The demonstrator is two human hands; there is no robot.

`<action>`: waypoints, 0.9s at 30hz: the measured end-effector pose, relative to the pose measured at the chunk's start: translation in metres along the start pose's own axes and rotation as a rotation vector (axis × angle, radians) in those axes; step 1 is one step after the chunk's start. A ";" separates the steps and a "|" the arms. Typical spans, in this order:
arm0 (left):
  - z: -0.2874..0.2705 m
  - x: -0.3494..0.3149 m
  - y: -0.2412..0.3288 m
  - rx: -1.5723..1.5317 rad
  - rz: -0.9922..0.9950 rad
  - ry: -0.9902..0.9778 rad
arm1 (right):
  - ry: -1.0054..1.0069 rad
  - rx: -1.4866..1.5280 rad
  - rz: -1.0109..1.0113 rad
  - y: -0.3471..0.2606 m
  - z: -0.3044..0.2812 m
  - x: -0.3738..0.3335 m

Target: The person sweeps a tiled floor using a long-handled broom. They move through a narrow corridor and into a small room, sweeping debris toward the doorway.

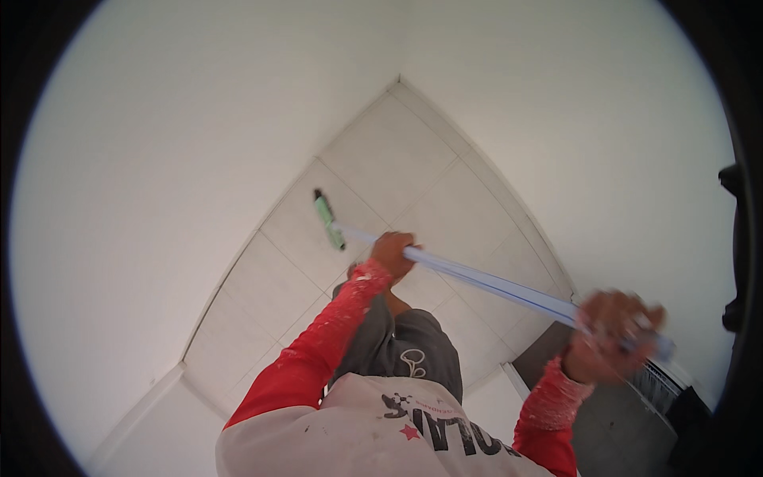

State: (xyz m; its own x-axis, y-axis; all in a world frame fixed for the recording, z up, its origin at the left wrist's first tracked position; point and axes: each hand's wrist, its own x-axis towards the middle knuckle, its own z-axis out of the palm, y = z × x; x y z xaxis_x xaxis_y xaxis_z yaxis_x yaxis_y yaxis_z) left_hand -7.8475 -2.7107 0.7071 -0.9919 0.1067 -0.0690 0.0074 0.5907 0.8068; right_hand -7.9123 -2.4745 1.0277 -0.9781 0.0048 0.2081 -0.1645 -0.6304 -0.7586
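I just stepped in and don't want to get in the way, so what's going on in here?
A person grips a long pale blue pole in both fists: the left hand lower down the shaft, the right hand, blurred, near the upper end. At the far end is a green head with dark tips, seen against the tiled floor near the left wall. Whether it touches the tiles is hard to tell.

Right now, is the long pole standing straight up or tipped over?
Tipped: the pole slants across the view, from the green head at its far end, through the left hand, to the blurred right hand.
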 end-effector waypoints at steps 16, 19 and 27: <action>0.258 0.290 0.082 -0.383 0.172 -0.486 | -0.035 -0.910 -0.237 0.064 -0.070 0.161; 0.212 0.324 0.066 -0.423 0.204 -0.542 | -0.134 -0.775 -0.332 0.077 -0.051 0.203; 0.077 0.386 0.002 -0.373 0.085 -0.134 | -0.354 -0.754 -0.287 0.138 0.006 0.297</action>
State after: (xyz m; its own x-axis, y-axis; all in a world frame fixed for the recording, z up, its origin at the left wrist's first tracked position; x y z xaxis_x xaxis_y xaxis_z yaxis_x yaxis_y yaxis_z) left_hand -8.2210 -2.6070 0.6365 -0.9642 0.2607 -0.0491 0.0175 0.2474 0.9688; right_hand -8.2249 -2.5644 0.9886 -0.8095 -0.2353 0.5380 -0.5610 0.0391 -0.8269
